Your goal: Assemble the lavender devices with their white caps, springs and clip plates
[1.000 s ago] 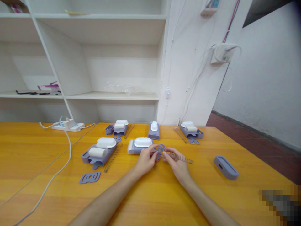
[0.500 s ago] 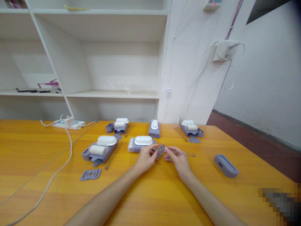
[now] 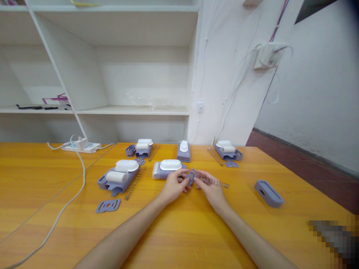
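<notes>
Between my hands, above the table, is a small purple-grey plate with cut-out slots (image 3: 191, 177). The fingers of my left hand (image 3: 176, 185) are closed on its left side. My right hand (image 3: 211, 189) is pinched around a metal coil spring (image 3: 217, 182), whose free end points to the right; its fingertips meet the plate's right edge. Just behind my left hand lies a purple-grey case (image 3: 160, 172) with a white bristled oval piece (image 3: 171, 164) on top. A loose purple-grey end cap (image 3: 268, 193) rests to the right of my right hand.
At left stands another case (image 3: 123, 186) with a white roll (image 3: 116, 177), beside a spring (image 3: 135, 183) and a slotted plate (image 3: 108, 206). More cases (image 3: 143, 152) stand along the back. A power strip (image 3: 89, 148) and its white cable (image 3: 63, 213) lie at left.
The slotted plate has turned slightly in my fingers, and the spring in my right hand has tilted a little. The whole view has shifted slightly.
</notes>
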The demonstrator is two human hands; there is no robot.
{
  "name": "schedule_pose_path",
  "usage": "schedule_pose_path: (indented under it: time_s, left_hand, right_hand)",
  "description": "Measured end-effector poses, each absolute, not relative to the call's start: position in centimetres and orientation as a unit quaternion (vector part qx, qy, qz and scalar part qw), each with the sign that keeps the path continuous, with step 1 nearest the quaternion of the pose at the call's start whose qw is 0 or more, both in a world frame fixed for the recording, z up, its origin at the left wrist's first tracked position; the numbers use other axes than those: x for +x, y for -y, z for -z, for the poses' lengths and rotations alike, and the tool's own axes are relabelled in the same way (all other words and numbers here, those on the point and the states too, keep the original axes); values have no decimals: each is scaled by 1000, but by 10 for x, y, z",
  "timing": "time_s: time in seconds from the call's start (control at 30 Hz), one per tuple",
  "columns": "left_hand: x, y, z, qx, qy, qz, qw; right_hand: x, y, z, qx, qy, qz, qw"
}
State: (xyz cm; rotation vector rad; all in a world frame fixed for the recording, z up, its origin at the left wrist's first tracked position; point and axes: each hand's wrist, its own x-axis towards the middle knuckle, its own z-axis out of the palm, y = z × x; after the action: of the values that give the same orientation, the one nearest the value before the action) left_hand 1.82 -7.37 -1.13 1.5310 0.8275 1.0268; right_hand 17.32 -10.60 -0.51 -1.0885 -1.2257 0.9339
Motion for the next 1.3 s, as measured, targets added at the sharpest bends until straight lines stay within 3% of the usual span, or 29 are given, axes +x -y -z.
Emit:
schedule_pose_path:
  time_s: [0.43,0.73,1.07,1.3]
  left_hand:
    - [17,69,13,664,-379,-442,468]
    - [16,70,8,602,-380,-490,504]
    - [16,71,5,605,-322,-499,531]
    - [15,72,6,620,-297,-470,554]
  right_hand:
    - [170,105,13,-463,582,-381,550]
    - [168,113,4,-504,664,-128,538]
    - [168,111,8,-553,638,-198,498]
    - [168,112,6,-564,642,-161,494]
